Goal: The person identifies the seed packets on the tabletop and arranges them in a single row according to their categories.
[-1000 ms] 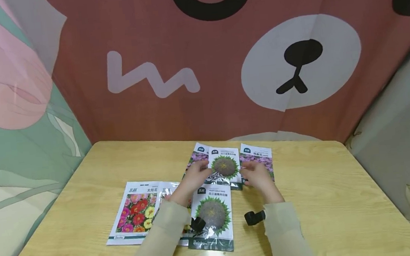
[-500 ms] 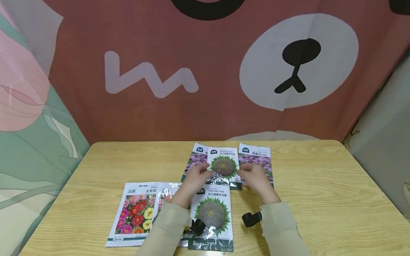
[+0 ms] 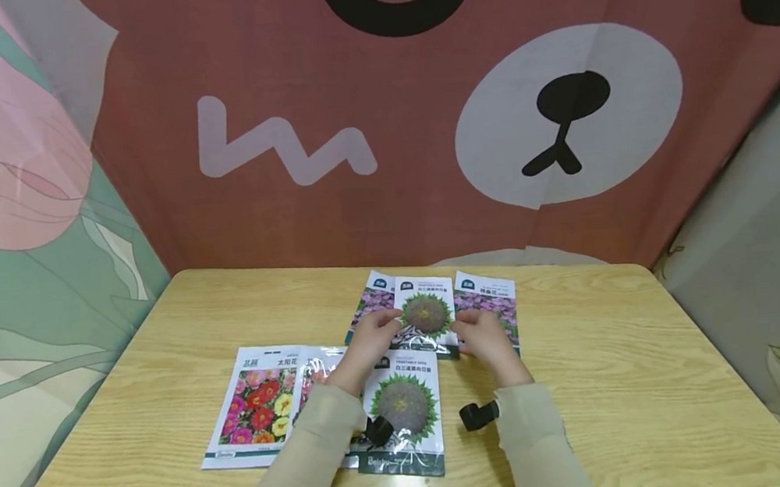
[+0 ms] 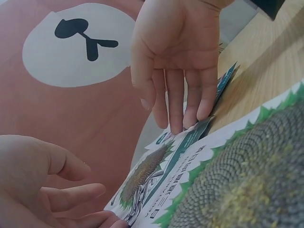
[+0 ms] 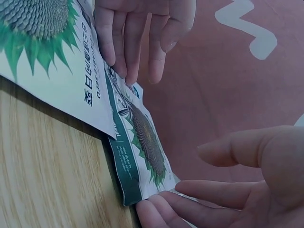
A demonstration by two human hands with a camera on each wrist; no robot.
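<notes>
A sunflower seed packet point(image 3: 426, 314) lies over the purple-flower packets at the back of the table. My left hand point(image 3: 371, 339) touches its left edge with nearly straight fingers. At the opposite edge, the fingertips of my right hand point(image 3: 485, 336) touch the packet. In the right wrist view, the thumb of my right hand point(image 5: 247, 175) is raised off the packet point(image 5: 142, 147). The left wrist view shows the thumb of my left hand point(image 4: 42, 185) apart from its fingers. A second sunflower seed packet point(image 3: 406, 406) lies nearer the front, beside my left forearm.
To the left lies a white packet with red and yellow flowers point(image 3: 260, 405), overlapping another packet partly hidden by my left sleeve. Purple-flower packets point(image 3: 502, 307) show on both sides of the back sunflower packet. A printed curtain hangs behind the wooden table point(image 3: 628, 377).
The view shifts slightly. Both hands stay at the edges of the back sunflower packet, and the packets lie in almost the same places.
</notes>
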